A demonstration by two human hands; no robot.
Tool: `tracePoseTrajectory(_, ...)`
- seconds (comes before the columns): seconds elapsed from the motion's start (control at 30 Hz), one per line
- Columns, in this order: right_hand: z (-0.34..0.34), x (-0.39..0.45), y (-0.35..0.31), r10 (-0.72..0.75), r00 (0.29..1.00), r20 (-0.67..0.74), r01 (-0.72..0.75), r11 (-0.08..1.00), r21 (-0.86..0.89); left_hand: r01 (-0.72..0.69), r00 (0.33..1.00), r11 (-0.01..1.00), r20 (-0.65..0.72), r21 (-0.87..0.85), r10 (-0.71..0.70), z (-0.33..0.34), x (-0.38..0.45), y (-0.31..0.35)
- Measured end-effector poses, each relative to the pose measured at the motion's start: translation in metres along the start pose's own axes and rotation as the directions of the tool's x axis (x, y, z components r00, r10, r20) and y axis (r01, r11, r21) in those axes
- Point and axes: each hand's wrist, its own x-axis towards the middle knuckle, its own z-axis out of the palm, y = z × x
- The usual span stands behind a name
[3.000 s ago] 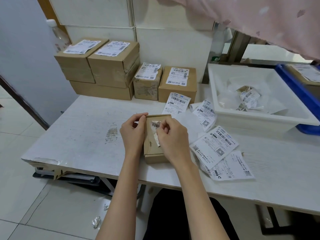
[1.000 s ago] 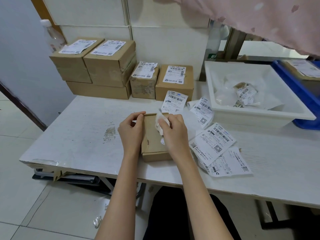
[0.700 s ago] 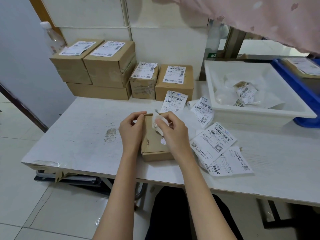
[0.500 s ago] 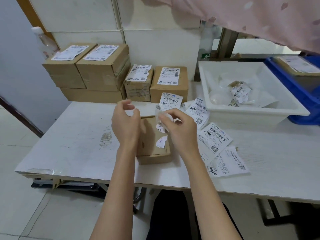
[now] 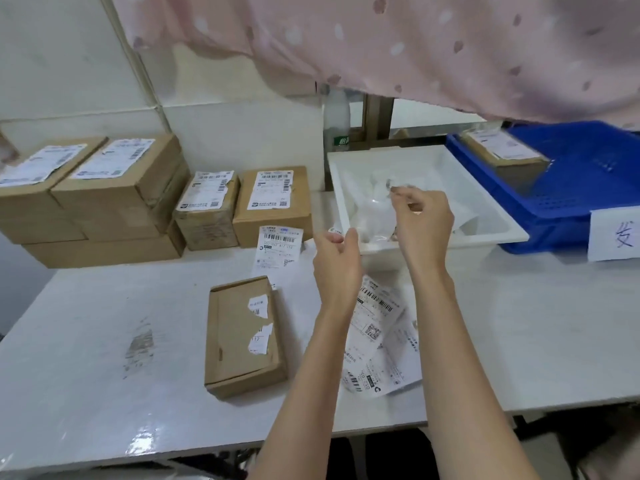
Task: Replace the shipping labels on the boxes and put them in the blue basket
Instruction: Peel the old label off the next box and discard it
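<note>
A small flat cardboard box (image 5: 242, 336) lies on the table, two torn white label remnants still stuck along its right side. Neither hand touches it. My right hand (image 5: 424, 221) hovers over the white tray (image 5: 440, 241) and pinches a small torn label piece (image 5: 390, 184) at its fingertips; the piece is blurred. My left hand (image 5: 337, 263) is raised beside the tray's near left corner, fingers loosely curled and holding nothing. The blue basket (image 5: 554, 199) stands at the far right with one labelled box (image 5: 498, 148) inside.
Fresh shipping labels (image 5: 379, 341) lie loose on the table right of the box, another (image 5: 278, 251) behind it. Labelled cardboard boxes (image 5: 114, 195) are stacked against the wall at the back left, with two smaller ones (image 5: 272, 202) beside them. A pink curtain (image 5: 415, 43) hangs overhead.
Both hands left the small box. My right hand tore off a label piece and carried it right over the white tray; my left hand lifted and followed. The view turned right.
</note>
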Motion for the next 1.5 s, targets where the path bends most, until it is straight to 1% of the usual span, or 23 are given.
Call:
tracePoseTrajectory(0.07,0.001,0.007,0.008,-0.021,0.998,0.052,0.028,0.990,-0.137,0.009,0.999,0.995,-0.035,-0.100,-0.013,0.008,-0.001,-0.005)
tracePoseTrajectory(0.17,0.005,0.016,0.014,-0.055,0.991,0.126,0.100,0.915,-0.390,0.049,0.998,0.987,-0.026,-0.150,-0.054,0.012,0.000,-0.006)
tracePoseTrajectory(0.27,0.010,0.018,0.011,0.014,0.980,0.196,0.103,0.814,-0.572,0.077,0.997,0.977,-0.010,-0.199,-0.080,0.012,0.002,-0.005)
tracePoseTrajectory(0.37,0.012,0.017,0.010,0.110,0.967,0.230,0.083,0.719,-0.690,0.112,0.993,0.963,0.005,-0.245,-0.115,0.011,0.003,-0.005)
tracePoseTrajectory(0.47,0.010,0.017,0.007,0.165,0.953,0.255,0.079,0.676,-0.733,0.128,0.992,0.960,0.013,-0.251,-0.129,0.011,0.002,-0.004)
tracePoseTrajectory(0.6,0.004,0.012,0.001,0.163,0.945,0.285,0.077,0.735,-0.674,0.142,0.990,0.960,0.042,-0.242,-0.136,0.010,0.001,-0.002)
tracePoseTrajectory(0.7,-0.001,0.007,-0.001,0.079,0.958,0.276,0.087,0.837,-0.541,0.112,0.994,0.975,0.035,-0.190,-0.107,0.006,-0.001,0.003)
tracePoseTrajectory(0.77,-0.002,0.003,-0.004,-0.009,0.978,0.210,0.099,0.902,-0.421,0.081,0.995,0.995,0.063,-0.059,-0.077,-0.002,-0.002,0.009)
tracePoseTrajectory(0.83,0.000,-0.005,-0.012,-0.106,0.988,0.109,0.136,0.937,-0.323,0.028,0.993,0.993,0.115,0.118,-0.042,-0.015,-0.001,0.015)
tracePoseTrajectory(0.87,0.002,-0.010,-0.018,-0.137,0.988,0.077,0.152,0.954,-0.258,-0.016,0.994,0.981,0.113,0.196,-0.007,-0.022,0.000,0.019)
tracePoseTrajectory(0.9,0.004,-0.016,-0.026,-0.144,0.986,0.080,0.155,0.974,-0.168,-0.065,0.995,0.963,0.087,0.262,0.044,-0.032,0.001,0.022)
tracePoseTrajectory(0.93,0.005,-0.023,-0.034,-0.133,0.983,0.126,0.141,0.988,-0.058,-0.107,0.994,0.946,0.048,0.306,0.097,-0.043,0.001,0.025)
tracePoseTrajectory(0.97,0.007,-0.032,-0.041,-0.123,0.971,0.206,0.115,0.992,0.051,-0.132,0.991,0.937,0.006,0.323,0.137,-0.056,0.002,0.027)
tracePoseTrajectory(1.0,0.009,-0.042,-0.047,-0.120,0.947,0.297,0.082,0.987,0.138,-0.145,0.986,0.935,-0.031,0.325,0.163,-0.070,0.002,0.028)
tracePoseTrajectory(1.03,0.012,-0.052,-0.051,-0.121,0.914,0.386,0.053,0.982,0.183,-0.152,0.981,0.931,-0.062,0.331,0.182,-0.084,0.003,0.026)
tracePoseTrajectory(1.1,0.023,-0.074,-0.053,-0.122,0.838,0.531,0.029,0.983,0.180,-0.159,0.968,0.921,-0.127,0.356,0.216,-0.113,0.003,0.019)
tracePoseTrajectory(1.13,0.030,-0.085,-0.052,-0.117,0.807,0.578,0.032,0.987,0.156,-0.159,0.955,0.908,-0.174,0.388,0.241,-0.125,0.003,0.012)
tracePoseTrajectory(1.2,0.045,-0.103,-0.046,-0.091,0.773,0.628,0.051,0.995,0.081,-0.143,0.910,0.866,-0.280,0.480,0.305,-0.145,0.002,-0.006)
tracePoseTrajectory(1.23,0.052,-0.112,-0.043,-0.073,0.764,0.641,0.066,0.997,0.034,-0.140,0.888,0.852,-0.317,0.505,0.334,-0.151,-0.001,-0.014)
tracePoseTrajectory(1.3,0.061,-0.124,-0.038,-0.034,0.762,0.647,0.085,0.995,-0.048,-0.169,0.865,0.846,-0.336,0.506,0.373,-0.157,-0.004,-0.025)
tracePoseTrajectory(1.37,0.065,-0.131,-0.035,-0.014,0.764,0.645,0.071,0.996,-0.062,-0.191,0.855,0.842,-0.336,0.505,0.395,-0.161,-0.006,-0.029)
tracePoseTrajectory(1.43,0.065,-0.135,-0.034,-0.005,0.761,0.648,0.050,0.997,-0.051,-0.172,0.863,0.865,-0.351,0.470,0.363,-0.167,-0.005,-0.031)
tracePoseTrajectory(1.5,0.065,-0.137,-0.034,-0.006,0.765,0.644,0.043,0.998,-0.042,-0.145,0.887,0.901,-0.350,0.410,0.302,-0.173,-0.003,-0.037)
